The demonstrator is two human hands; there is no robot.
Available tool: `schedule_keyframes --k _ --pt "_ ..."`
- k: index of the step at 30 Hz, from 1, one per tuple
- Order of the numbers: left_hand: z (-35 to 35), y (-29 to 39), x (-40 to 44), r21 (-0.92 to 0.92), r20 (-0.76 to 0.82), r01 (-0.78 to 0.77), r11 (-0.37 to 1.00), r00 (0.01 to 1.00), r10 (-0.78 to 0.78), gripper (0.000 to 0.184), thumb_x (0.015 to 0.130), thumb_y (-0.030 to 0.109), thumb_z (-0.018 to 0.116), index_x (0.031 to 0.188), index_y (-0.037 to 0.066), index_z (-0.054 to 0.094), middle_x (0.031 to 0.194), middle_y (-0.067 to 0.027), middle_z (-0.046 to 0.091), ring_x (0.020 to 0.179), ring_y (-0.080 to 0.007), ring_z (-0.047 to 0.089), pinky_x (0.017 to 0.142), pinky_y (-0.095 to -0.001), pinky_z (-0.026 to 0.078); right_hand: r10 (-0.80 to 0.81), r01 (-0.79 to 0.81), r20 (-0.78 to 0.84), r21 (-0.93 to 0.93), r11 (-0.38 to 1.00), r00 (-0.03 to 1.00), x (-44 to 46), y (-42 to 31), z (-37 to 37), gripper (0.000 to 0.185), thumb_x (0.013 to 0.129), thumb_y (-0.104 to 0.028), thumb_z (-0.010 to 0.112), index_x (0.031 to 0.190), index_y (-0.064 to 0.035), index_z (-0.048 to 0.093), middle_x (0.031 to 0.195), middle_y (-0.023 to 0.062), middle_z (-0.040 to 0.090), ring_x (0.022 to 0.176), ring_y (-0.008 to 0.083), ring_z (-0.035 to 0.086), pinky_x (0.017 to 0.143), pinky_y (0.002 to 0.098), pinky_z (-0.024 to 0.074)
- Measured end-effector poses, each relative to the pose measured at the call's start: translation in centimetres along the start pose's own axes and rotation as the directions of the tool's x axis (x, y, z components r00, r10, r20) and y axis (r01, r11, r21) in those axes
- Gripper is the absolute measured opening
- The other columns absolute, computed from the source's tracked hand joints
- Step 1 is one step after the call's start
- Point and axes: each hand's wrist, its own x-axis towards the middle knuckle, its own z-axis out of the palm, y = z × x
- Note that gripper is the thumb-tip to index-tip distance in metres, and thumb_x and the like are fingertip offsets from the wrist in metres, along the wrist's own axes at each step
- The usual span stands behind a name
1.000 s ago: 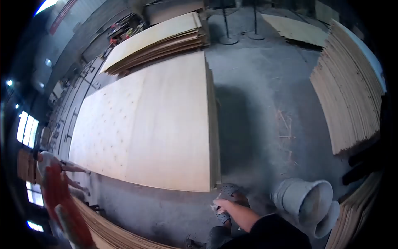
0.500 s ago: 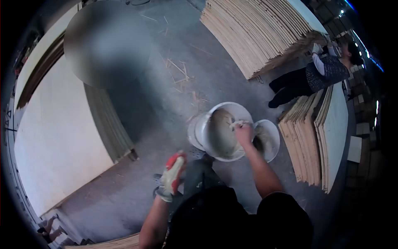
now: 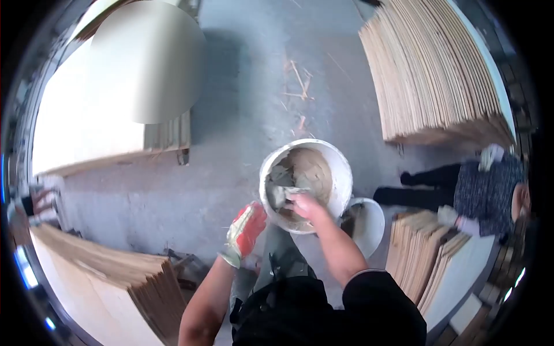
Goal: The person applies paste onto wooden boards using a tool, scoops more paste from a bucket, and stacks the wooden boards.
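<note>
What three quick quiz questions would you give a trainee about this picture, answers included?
1. Which is gloved: the wearer's left hand or right hand?
2. What is in the large bucket? A) wooden boards B) thick, paste-like material C) a pair of shoes
3. True or false: in this view, the smaller bucket stands to the left of the large one.

Key: 1. The left hand. 2. B. 3. False; it stands to the right.
</note>
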Motion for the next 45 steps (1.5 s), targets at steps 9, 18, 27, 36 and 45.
schedule_keyframes --k 9,18,27,36,45 --pt "-20.1 -13.1 -28.1 0.397 -0.45 -0.565 0.723 0.567 0.69 0.043 0.101 0.038 0.065 0.135 0.012 0.061 0.116 0.0011 0.065 0.106 -0.0131 0.06 0.089 -0.0299 0.048 -0.192 0.473 0.692 -0.24 0.848 0.696 -14.1 1.0 13.5 0.039 0.096 -0.01 0.06 0.133 0.0047 0.059 0.128 0.016 0.066 0.112 0.0271 0.067 0.1 0.045 0.0543" --pt "-32.4 -41.0 -57.1 0.118 -0.952 -0.92 0.374 0.002 0.305 0.039 0.1 0.027 0.067 0.132 0.006 0.063 0.118 -0.005 0.069 0.106 -0.0123 0.063 0.093 -0.0278 0.049 0.099 0.762 0.879 -0.456 0.459 0.467 -35.7 38.8 36.1 0.029 0.096 -0.006 0.061 0.124 0.0033 0.062 0.116 0.0118 0.068 0.104 0.0202 0.067 0.091 0.0356 0.0558" --pt "-50.1 -54.8 -78.9 0.234 -0.966 -0.969 0.074 -0.223 0.134 0.042 0.102 0.024 0.063 0.141 0.01 0.056 0.13 -0.0035 0.065 0.113 -0.0144 0.064 0.092 -0.0268 0.05 0.457 0.922 0.878 -0.287 0.26 0.144 -49.0 81.4 43.4 0.034 0.096 -0.006 0.06 0.127 0.0063 0.063 0.112 0.0127 0.07 0.103 0.0192 0.066 0.092 0.0325 0.0542" --pt "-66.2 -70.2 -102.5 0.324 -0.924 -0.802 0.502 -0.381 -0.012 0.04 0.1 0.017 0.063 0.137 0.002 0.059 0.13 -0.0109 0.064 0.119 -0.0188 0.06 0.105 -0.0321 0.045 0.637 0.839 0.741 -0.472 0.272 0.21 -58.1 114.9 43.0 0.026 0.092 -0.003 0.061 0.115 0.0047 0.069 0.097 0.006 0.073 0.089 0.012 0.065 0.08 0.0272 0.0529" --pt "-90.6 -80.0 -120.2 0.325 -0.898 -0.554 0.767 -0.436 0.066 0.039 0.101 0.021 0.062 0.134 0.0 0.058 0.13 -0.0127 0.063 0.118 -0.0207 0.06 0.104 -0.0342 0.046 0.603 0.862 0.752 -0.466 0.199 0.267 -67.1 138.1 41.0 0.021 0.092 -0.004 0.065 0.111 0.0027 0.072 0.088 0.0039 0.072 0.08 0.0084 0.063 0.071 0.025 0.0511"
